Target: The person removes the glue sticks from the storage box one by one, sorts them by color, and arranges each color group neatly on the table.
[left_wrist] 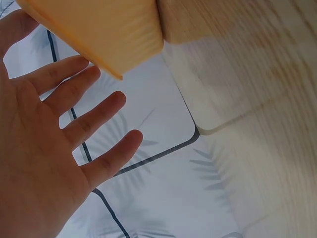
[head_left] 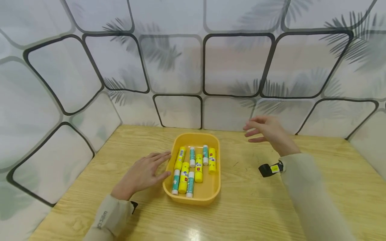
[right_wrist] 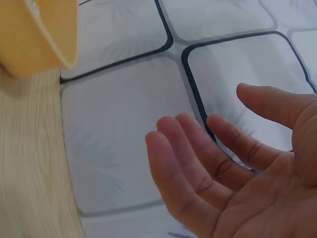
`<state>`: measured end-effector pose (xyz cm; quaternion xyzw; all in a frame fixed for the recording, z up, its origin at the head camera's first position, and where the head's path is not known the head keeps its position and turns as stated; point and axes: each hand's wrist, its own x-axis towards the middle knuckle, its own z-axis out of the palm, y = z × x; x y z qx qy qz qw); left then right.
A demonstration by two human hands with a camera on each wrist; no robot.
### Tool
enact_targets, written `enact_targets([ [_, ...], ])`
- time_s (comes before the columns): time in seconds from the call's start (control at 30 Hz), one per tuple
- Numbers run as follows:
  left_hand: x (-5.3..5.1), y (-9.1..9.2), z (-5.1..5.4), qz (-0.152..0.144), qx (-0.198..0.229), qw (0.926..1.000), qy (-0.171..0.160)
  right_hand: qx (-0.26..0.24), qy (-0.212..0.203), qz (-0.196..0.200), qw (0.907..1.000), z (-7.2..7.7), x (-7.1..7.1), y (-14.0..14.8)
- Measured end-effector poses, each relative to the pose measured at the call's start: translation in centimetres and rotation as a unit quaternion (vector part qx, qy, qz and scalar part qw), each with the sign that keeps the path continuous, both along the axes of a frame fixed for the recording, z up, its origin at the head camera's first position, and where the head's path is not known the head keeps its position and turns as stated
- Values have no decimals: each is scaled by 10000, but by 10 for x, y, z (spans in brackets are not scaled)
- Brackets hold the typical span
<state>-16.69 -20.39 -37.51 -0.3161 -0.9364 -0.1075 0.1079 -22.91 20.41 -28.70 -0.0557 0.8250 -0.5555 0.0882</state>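
Note:
A yellow-orange plastic tray (head_left: 208,191) stands on the wooden table and holds several glue sticks. Some are larger and yellow, like one yellow glue stick (head_left: 198,169) near the middle; others are slim and teal with white ends, such as a teal glue stick (head_left: 190,184) at the front. Beside the tray's left wall is my left hand (head_left: 143,174), fingers spread and nothing held. Its fingertips (left_wrist: 91,72) reach the rim in the left wrist view; whether they press on it I cannot tell. My right hand (head_left: 269,133) hovers right of the tray, fingers loosely bent and holding nothing.
The wooden table (head_left: 247,214) extends on both sides of the tray. A pale wall covering (head_left: 178,67) with dark rounded outlines and leaf prints rises behind it and along the left. A black strap with a yellow label (head_left: 274,168) hangs at my right cuff.

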Motion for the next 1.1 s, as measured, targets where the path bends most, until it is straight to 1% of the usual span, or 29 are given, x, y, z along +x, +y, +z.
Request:
enact_targets([
  [0.13,0,0,1,8,-37,10000,-27,-173,-147,78,9997,-1,-3,-17],
  [0.27,0,1,1,46,-50,9999,-122,-430,-351,79,9984,-4,-5,-34],
  [0.37,0,0,-2,73,12,9999,-126,-576,-502,43,9971,-7,-9,-46],
  [0.5,2,0,-4,91,72,9998,-149,-774,-540,-94,9955,-11,-13,-61],
  [0.63,4,0,-4,107,91,9997,-187,-938,-540,-183,9940,-15,-16,-73],
  [0.8,4,0,-3,96,-3,9998,-181,-1001,-714,-229,9922,-17,-20,-90],
  [0.93,3,1,-3,76,-52,9998,-204,-1068,-909,-158,9900,-18,-22,-103],
  [1.1,1,2,-3,86,-50,9997,-205,-1029,-1179,-98,9876,-19,-22,-116],
])
